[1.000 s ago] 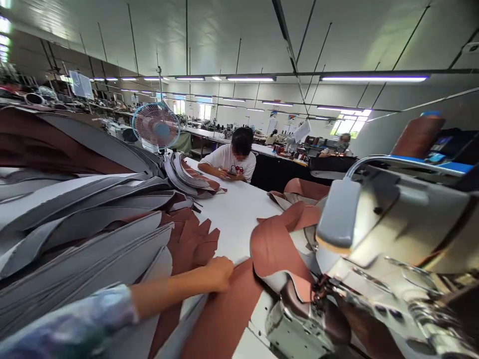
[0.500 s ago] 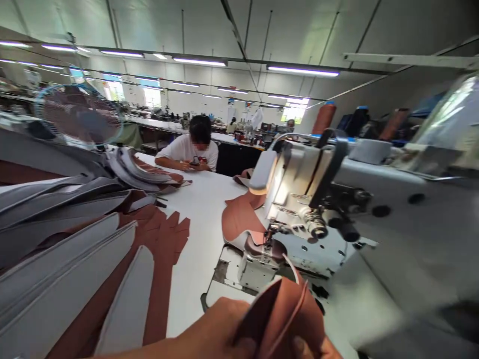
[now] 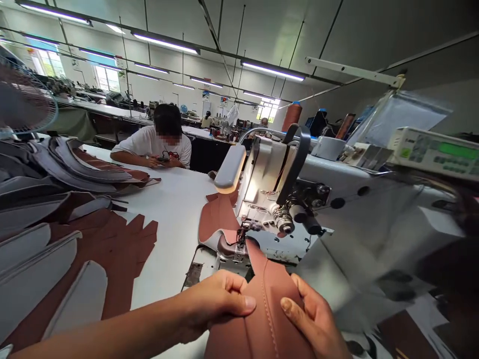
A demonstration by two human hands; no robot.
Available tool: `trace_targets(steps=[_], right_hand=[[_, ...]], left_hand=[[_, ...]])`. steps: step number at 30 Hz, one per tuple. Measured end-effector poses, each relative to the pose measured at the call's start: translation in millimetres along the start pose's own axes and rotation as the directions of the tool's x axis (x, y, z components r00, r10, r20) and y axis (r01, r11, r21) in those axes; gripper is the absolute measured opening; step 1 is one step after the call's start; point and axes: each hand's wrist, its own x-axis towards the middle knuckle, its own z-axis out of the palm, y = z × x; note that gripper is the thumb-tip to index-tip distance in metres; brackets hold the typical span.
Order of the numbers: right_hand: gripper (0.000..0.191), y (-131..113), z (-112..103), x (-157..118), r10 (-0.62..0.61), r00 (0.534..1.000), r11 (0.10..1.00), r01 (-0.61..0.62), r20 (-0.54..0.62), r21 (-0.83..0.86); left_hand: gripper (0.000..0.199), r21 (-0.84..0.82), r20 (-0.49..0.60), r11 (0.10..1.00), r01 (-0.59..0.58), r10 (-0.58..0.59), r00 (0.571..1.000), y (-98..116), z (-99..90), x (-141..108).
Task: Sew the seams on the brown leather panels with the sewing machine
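A reddish-brown leather-like piece [image 3: 258, 319] with a stitched seam down its middle lies spread between my hands, its narrow far end reaching the needle area of the sewing machine [image 3: 258, 189]. My left hand [image 3: 228, 296] pinches it from the left, thumb on top and fingers curled at its edge. On the other side my right hand [image 3: 312, 316] grips the right edge, thumb on the face near the seam and part of the fingers behind. Another part of the brown material [image 3: 217, 217] lies behind the presser foot [image 3: 241, 237].
Stacks of brown and grey-backed cut pieces [image 3: 112, 244] cover the left of the white table [image 3: 168, 214]. Across it sits a person [image 3: 153, 139] holding a phone. A fan [image 3: 26, 99] stands at far left. Thread cones [image 3: 292, 117] and a control box [image 3: 436, 152] are behind the machine.
The piece was folded up in my hands; now it is opened flat with its seam facing me. My right hand has come into clear view. The camera view has turned right.
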Motion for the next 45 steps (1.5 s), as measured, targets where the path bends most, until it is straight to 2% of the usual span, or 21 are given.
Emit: trace_targets(steps=[2, 4, 8, 10, 15, 21, 27, 30, 33, 37, 40, 45], right_hand=[[0.063, -5, 5, 7, -0.006, 0.997, 1.000, 0.005, 0.079, 0.022], [0.056, -8, 7, 19, -0.051, 0.988, 0.998, 0.054, 0.147, -0.018], [0.044, -5, 8, 45, -0.120, 0.993, 0.964, 0.121, 0.016, -0.238], [0.042, -2, 10, 57, -0.142, 0.990, 0.947, 0.139, 0.011, -0.291], [0.033, -3, 19, 82, -0.189, 0.981, 0.942, 0.193, 0.042, -0.274], [0.035, -3, 22, 101, -0.160, 0.987, 0.979, 0.159, 0.004, -0.127], [0.028, 1, 15, 103, -0.156, 0.983, 0.943, 0.119, -0.097, -0.309], [0.026, 1, 12, 104, -0.145, 0.985, 0.924, 0.103, -0.088, -0.369], [0.022, 7, 6, 107, -0.182, 0.982, 0.900, 0.144, -0.055, -0.412], [0.017, 20, -5, 114, -0.246, 0.959, 0.853, 0.144, -0.142, -0.502], [0.016, 21, -10, 118, -0.233, 0.961, 0.846, 0.125, -0.149, -0.519], [0.020, 13, -8, 123, -0.268, 0.959, 0.837, 0.182, -0.096, -0.517]], left_hand=[[0.043, 0.073, -0.064, 0.997, 0.006, -0.002, 0.998, 0, -0.2, 9], [0.038, 0.149, -0.142, 0.989, 0.000, 0.021, 0.990, 1, -4.5, 18], [0.023, 0.313, -0.280, 0.949, -0.031, 0.124, 0.952, 12, -22.2, 34], [0.018, 0.401, -0.327, 0.915, -0.028, 0.172, 0.929, 19, -31.8, 38], [0.017, 0.621, -0.390, 0.783, -0.027, 0.339, 0.856, 33, -47.7, 40], [0.020, 0.717, -0.400, 0.697, 0.002, 0.410, 0.820, 40, -52.6, 45], [0.020, 0.754, -0.413, 0.655, 0.048, 0.417, 0.810, 39, -51.7, 48], [0.020, 0.755, -0.408, 0.655, 0.034, 0.429, 0.806, 35, -54.6, 48], [0.020, 0.707, -0.377, 0.707, -0.011, 0.390, 0.840, 32, -58.5, 47], [0.017, 0.672, -0.353, 0.740, 0.011, 0.308, 0.884, 34, -61.1, 47], [0.014, 0.699, -0.354, 0.714, 0.048, 0.286, 0.890, 37, -61.2, 48], [0.011, 0.756, -0.368, 0.650, 0.073, 0.331, 0.869, 45, -60.4, 50]])
